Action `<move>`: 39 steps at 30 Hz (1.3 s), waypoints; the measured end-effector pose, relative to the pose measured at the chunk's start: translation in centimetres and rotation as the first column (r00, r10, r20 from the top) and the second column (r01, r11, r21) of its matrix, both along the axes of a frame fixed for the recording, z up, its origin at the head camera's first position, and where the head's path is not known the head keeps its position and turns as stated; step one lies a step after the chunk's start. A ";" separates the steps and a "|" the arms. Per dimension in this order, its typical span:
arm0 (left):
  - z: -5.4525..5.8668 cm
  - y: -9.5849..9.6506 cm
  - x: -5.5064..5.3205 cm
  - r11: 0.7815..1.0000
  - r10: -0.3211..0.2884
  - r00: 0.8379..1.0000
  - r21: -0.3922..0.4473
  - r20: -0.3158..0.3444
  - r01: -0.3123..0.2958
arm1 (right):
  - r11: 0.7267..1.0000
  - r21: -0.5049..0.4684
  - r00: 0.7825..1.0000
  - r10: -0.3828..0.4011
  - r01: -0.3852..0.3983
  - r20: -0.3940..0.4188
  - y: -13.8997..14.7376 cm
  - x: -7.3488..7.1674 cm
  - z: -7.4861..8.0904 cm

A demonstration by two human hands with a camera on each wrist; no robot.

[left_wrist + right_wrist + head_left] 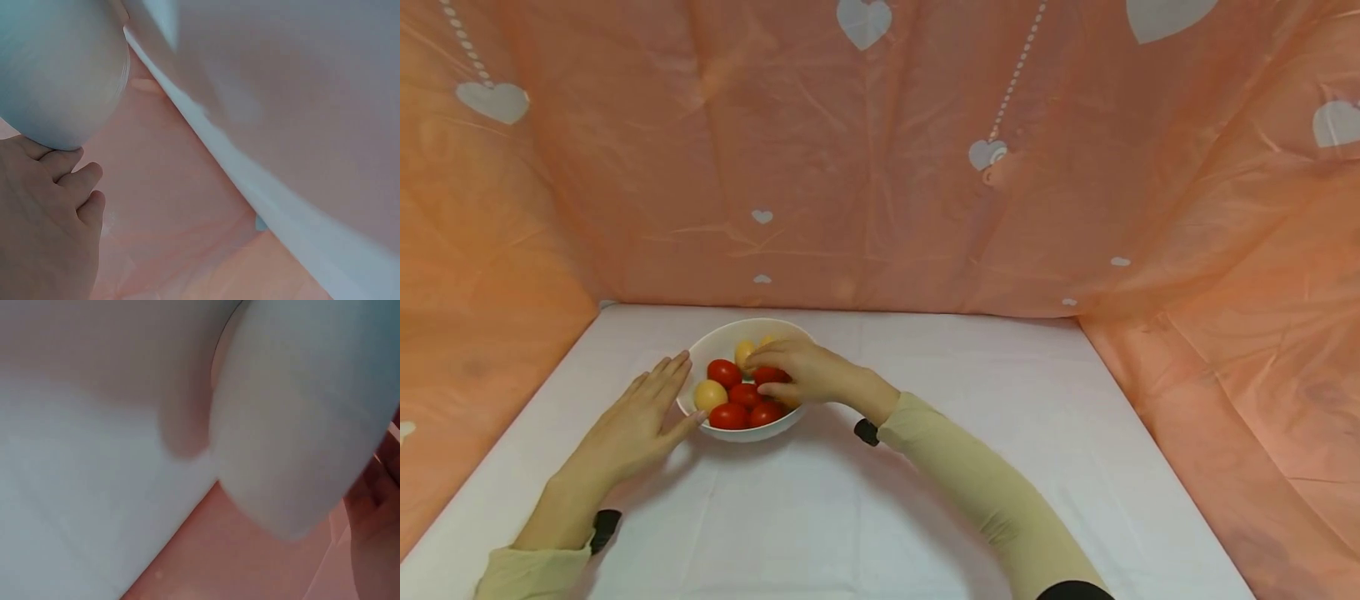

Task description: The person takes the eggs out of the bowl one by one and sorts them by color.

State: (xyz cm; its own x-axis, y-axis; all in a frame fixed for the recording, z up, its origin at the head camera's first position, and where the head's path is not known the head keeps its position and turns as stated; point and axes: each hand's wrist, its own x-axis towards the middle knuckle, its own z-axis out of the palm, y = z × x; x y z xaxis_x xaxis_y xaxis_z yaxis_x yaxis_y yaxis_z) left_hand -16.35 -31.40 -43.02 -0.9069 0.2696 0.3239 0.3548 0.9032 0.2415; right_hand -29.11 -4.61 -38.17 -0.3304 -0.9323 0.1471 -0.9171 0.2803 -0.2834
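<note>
A white bowl [747, 436] holds several glossy red tomatoes [728, 416] and a few round yellow fruits [711, 395]. My left hand [638, 425] lies against the bowl's left side, its fingers nearly straight and the thumb at the front rim. In the left wrist view, fingertips [74, 156] meet the bowl's outer wall [62, 75]. From the right, my right hand [805, 371] reaches over the rim into the bowl. Its thumb and bent fingers stand on either side of a red tomato [770, 376]; I cannot tell whether they grip it. The bowl hides most of this hand in the right wrist view.
The bowl stands toward the back left of a white-covered table [940, 367]. An orange curtain [865, 183] with pale hearts encloses the back and both sides. Dark bands [867, 432] show at the wrists. A black round shape [1073, 591] overlaps the right sleeve.
</note>
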 end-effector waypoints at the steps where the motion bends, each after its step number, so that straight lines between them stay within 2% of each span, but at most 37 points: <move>1: 0.0 0.0 0.0 1.000 0.000 1.000 0.003 0.000 0.000 | 1.000 0.006 1.000 0.020 -0.020 -0.002 -0.3 0.0 -0.1; 8: 0.0 0.1 0.0 1.000 0.001 1.000 0.016 0.003 -0.001 | 0.990 0.078 0.993 0.120 -0.121 0.015 -1.8 0.5 -0.4; 14: 0.0 0.1 0.2 1.000 -0.003 1.000 0.013 -0.009 0.004 | 0.983 0.098 0.987 0.146 -0.153 0.070 -2.7 1.0 -0.7; 18: -0.1 0.1 0.1 1.000 -0.005 1.000 0.018 -0.016 0.005 | 0.981 0.110 0.985 0.154 -0.162 0.079 -3.2 1.1 -0.9; 24: -0.2 0.1 0.2 1.000 0.000 1.000 0.018 -0.013 0.000 | 0.977 0.131 0.983 0.155 -0.168 0.102 -3.8 1.3 -1.1; 33: -0.1 0.3 0.3 1.000 0.011 1.000 0.029 0.012 -0.011 | 0.981 0.131 0.981 0.122 -0.141 0.150 -4.2 1.2 -1.5; 39: 0.0 0.3 0.3 0.999 0.008 1.000 0.032 0.003 -0.008 | 0.987 0.117 0.977 0.083 -0.107 0.195 -4.2 1.3 -1.6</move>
State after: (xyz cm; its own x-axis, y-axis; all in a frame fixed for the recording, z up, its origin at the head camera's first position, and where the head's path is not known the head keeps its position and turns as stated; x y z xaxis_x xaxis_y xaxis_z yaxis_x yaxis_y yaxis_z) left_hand -16.04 -31.06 -43.04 -0.9098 0.2517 0.3298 0.3467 0.8980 0.2710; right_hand -27.83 -8.77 -39.75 -0.2496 -0.9679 -0.0299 -0.8745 0.2386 -0.4223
